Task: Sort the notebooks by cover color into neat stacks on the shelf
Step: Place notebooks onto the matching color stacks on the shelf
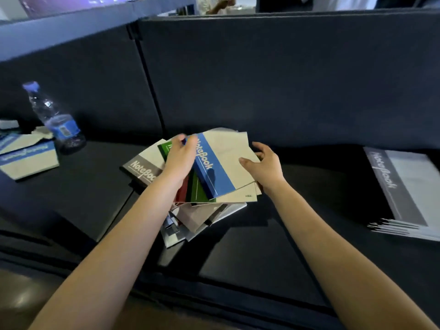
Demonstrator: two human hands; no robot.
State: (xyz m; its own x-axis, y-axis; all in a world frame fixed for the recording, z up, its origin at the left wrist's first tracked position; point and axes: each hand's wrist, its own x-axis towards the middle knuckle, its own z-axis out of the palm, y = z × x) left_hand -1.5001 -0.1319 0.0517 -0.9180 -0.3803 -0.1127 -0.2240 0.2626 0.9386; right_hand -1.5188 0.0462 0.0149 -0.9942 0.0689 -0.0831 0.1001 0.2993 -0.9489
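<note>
both hands gripping blue notebook [215, 167] — fanned pile

Top of the pile, the blue-banded beige paper notebook [214, 167] shows a smooth cover with a faint sheen. The grey-banded paper notebook [142, 169] beside it looks matt. The clear crinkled plastic water bottle [56, 120] glints, label glossy. The dark shelf surface [238, 246] reads flat, matt. The brown floor [23, 296] shines.

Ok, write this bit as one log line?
left hand and right hand hold blue notebook | mixed pile below | blue stack left | grey stack right
</note>
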